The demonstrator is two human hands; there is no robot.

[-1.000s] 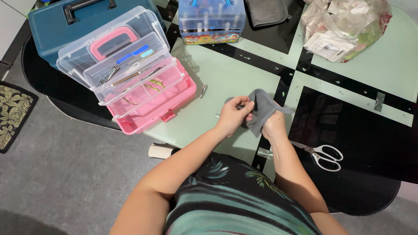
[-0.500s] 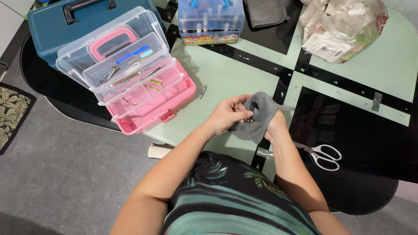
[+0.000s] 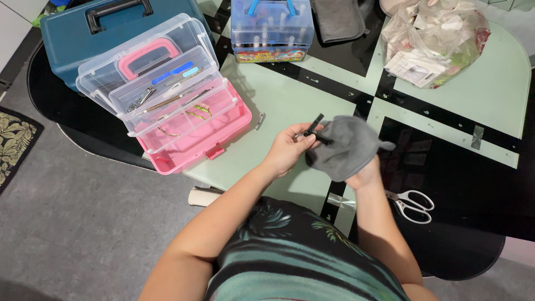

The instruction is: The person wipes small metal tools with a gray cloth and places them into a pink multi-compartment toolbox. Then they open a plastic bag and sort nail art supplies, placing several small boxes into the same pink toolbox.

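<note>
Grey cloth (image 3: 348, 147) drapes the right hand (image 3: 365, 177), seemingly crumpled.

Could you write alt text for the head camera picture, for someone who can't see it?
A person's left hand holds a small black tool against a grey cloth draped over the right hand, above a green and black table. An open pink box and scissors lie nearby.

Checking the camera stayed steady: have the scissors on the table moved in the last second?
No. The scissors lie on the same dark panel by the right forearm, handles toward the table edge.
</note>
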